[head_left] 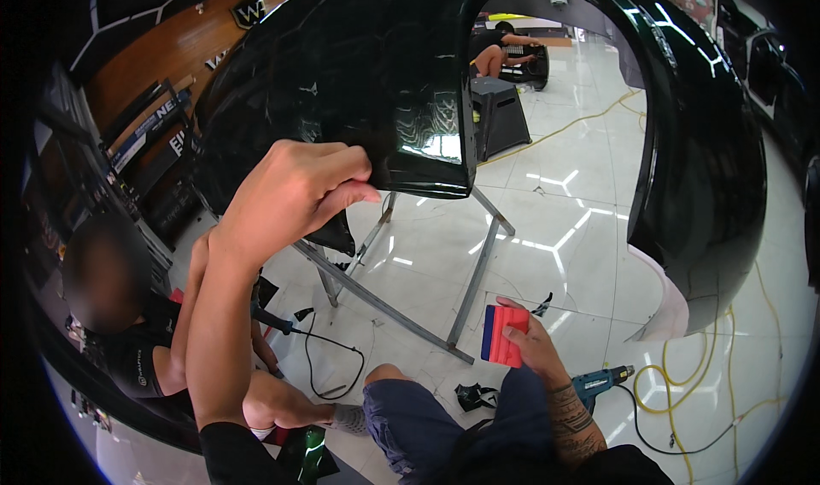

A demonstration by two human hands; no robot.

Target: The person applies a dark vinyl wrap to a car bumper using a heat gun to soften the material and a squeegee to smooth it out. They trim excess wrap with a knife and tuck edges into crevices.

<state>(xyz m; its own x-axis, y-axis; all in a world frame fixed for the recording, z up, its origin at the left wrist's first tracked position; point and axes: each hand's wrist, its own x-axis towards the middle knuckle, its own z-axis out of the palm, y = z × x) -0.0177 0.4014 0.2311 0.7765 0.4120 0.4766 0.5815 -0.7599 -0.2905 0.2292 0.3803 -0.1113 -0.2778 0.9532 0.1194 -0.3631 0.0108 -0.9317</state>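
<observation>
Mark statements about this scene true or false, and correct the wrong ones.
1. The right hand holds a red squeegee with a dark blue edge. True.
2. The left hand is lower than the right hand. False: the left hand is raised higher, near the bumper's lower edge.
3. A metal stand is beneath the bumper. True.
4. The hose at the right is red. False: the hose is yellow.
5. Nobody else is in view. False: one person is at the left and a co-worker is in the background.
</observation>
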